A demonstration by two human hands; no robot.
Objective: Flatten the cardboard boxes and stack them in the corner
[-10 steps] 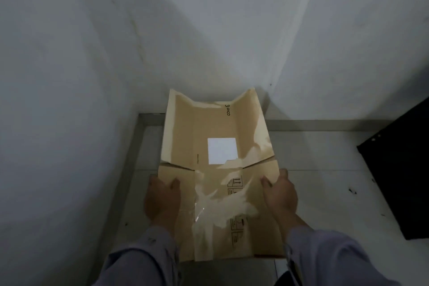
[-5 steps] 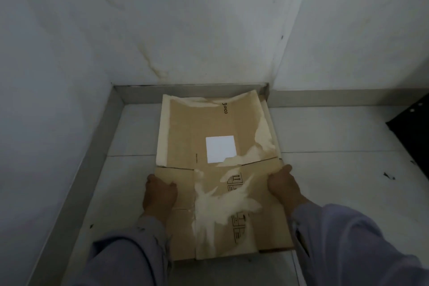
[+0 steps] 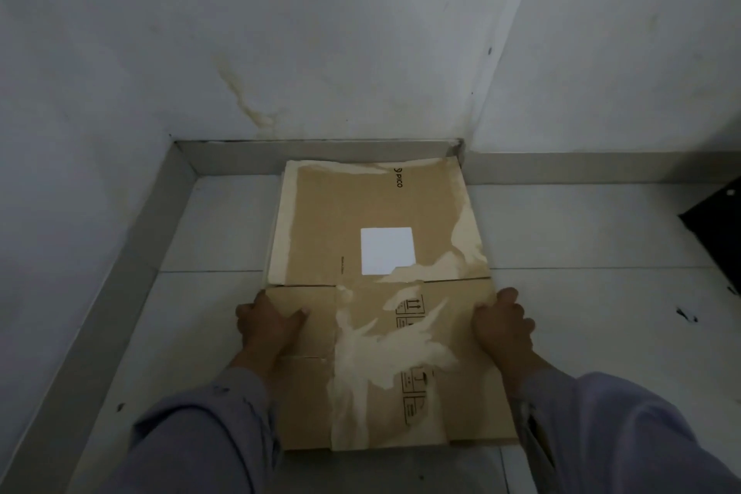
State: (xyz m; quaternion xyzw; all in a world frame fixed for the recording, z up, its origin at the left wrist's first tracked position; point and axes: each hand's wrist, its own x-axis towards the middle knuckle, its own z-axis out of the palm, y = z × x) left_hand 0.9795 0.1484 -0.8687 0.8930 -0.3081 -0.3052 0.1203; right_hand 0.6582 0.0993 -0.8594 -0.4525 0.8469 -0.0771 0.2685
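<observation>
flattened cardboard box [image 3: 381,293] lies flat on the floor [image 3: 581,293], its far edge touching the baseboard [image 3: 320,156] at the corner. left hand [image 3: 266,323] and right hand [image 3: 503,327] grip its side edges. bare floor flanks the box.

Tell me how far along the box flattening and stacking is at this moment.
Done: the cardboard box is flattened and lies on the floor tiles, its far edge near the baseboard in the corner. In hand: the left hand and right hand grip its side edges. Left: letting go; no other boxes show here, so I cannot tell how many remain.
</observation>
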